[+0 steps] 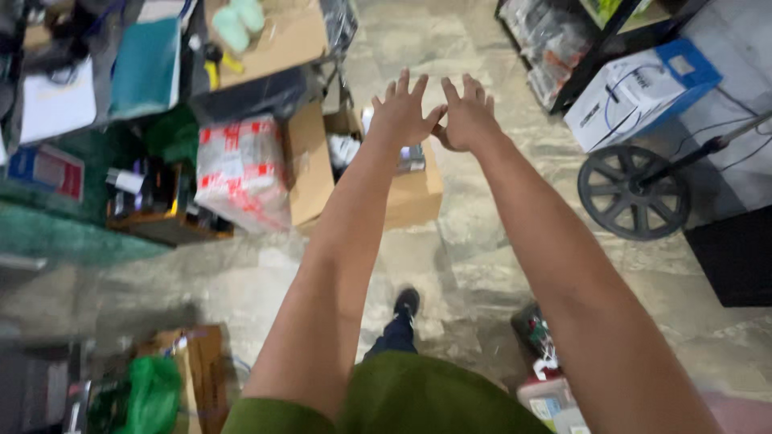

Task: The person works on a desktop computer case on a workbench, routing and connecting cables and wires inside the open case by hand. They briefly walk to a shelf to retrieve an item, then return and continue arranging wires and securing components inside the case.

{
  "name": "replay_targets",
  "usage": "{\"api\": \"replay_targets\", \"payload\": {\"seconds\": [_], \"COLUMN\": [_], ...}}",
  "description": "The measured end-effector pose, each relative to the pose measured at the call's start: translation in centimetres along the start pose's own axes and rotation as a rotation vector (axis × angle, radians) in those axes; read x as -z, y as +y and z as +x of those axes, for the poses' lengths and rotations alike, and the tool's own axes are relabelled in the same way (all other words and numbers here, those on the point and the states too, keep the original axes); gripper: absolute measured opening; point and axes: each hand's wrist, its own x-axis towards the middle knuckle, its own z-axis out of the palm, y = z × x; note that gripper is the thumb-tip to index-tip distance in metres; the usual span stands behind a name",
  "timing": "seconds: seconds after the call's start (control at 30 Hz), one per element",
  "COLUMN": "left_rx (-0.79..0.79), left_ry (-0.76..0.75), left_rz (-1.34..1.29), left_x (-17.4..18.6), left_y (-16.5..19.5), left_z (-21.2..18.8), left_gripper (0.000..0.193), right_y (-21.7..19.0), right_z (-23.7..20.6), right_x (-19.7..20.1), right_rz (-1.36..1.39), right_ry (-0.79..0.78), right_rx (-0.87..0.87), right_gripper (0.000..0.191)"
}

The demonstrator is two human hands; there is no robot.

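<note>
Nearest to us we see an olive-green garment (402, 402) and, below it, a dark shoe (407, 303) on the mottled stone floor (450, 233). Both bare arms stretch forward over that floor. The left hand (404, 115) and the right hand (466, 116) are held out flat side by side, thumbs touching, fingers (401, 83) spread and holding nothing. Just beneath and beyond them stands an open cardboard box (414, 193), matte brown with its flaps up, small packets inside. Beside it leans a crinkly plastic-wrapped bundle (241, 169) with red bands. Farther right rests a black spoked wheel (634, 193), and behind it a white and blue carton (639, 92).
</note>
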Motion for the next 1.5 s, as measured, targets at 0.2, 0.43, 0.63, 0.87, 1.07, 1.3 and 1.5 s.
{"api": "replay_targets", "payload": {"seconds": [0.2,0.43,0.63,0.87,1.07,1.3,1.5], "left_rx": [-0.04,-0.118,-0.074,-0.056,0.003,-0.015,-0.038], "left_ry": [0.012,0.041,0.068,0.106,0.108,0.07,0.079], "left_rz": [0.051,0.024,-0.013,-0.076,-0.106,-0.164,-0.142], "left_x": [2.5,0.4,-3.6,-6.0,-6.3,-2.5,-2.6], "left_y": [0.2,4.1,6.5,8.4,4.7,1.2,-0.4], "left_z": [11.8,25.5,38.2,51.8,62.9,78.2,89.5], "left_gripper": [0.097,0.095,0.089,0.082,0.085,0.097,0.094], "right_y": [5.1,12.9,20.9,27.2,28.8,30.3,34.0], "right_z": [8.7,18.2,28.4,40.7,53.0,67.7,79.6], "right_x": [3.1,4.1,3.5,4.7,2.6,4.4,3.4], "right_rz": [0.027,0.041,0.026,0.024,0.038,0.047,0.053], "right_ry": [0.146,0.127,0.132,0.07,0.096,-0.008,0.122], "right_rx": [-0.007,-0.055,0.054,0.064,0.194,0.018,0.163], "right_gripper": [0.097,0.089,0.086,0.086,0.084,0.089,0.087]}}
